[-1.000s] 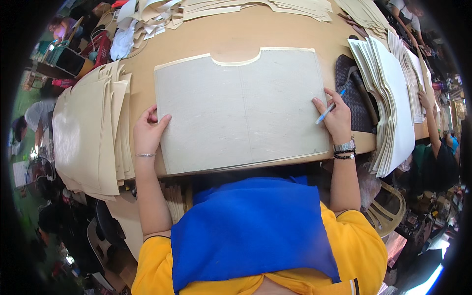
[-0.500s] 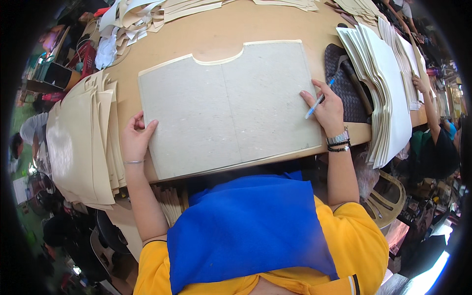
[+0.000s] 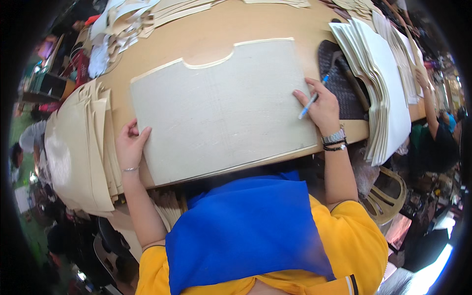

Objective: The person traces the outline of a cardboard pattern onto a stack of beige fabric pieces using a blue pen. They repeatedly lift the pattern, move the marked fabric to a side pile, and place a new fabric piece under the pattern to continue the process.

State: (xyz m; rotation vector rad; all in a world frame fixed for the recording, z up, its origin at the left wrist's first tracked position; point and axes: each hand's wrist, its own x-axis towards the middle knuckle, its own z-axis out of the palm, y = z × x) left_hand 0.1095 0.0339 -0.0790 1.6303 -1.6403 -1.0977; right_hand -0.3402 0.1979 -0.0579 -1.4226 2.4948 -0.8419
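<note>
Left hand [image 3: 130, 147] spread flat, pinning grey pattern board [image 3: 221, 108] against table [image 3: 216, 29] while right hand [image 3: 322, 105] grips blue pen [image 3: 309, 102] at its edge for tracing.

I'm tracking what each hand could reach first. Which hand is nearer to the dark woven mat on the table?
Right. The right hand, holding a blue pen, lies beside the dark woven mat. The left hand presses the far edge of the grey template, well away.

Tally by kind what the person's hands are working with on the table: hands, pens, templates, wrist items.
Hands: 2, left hand and right hand
Pens: 1, blue pen
Grey templates: 1, template
Watches: 1, watch
Total: 5
</note>
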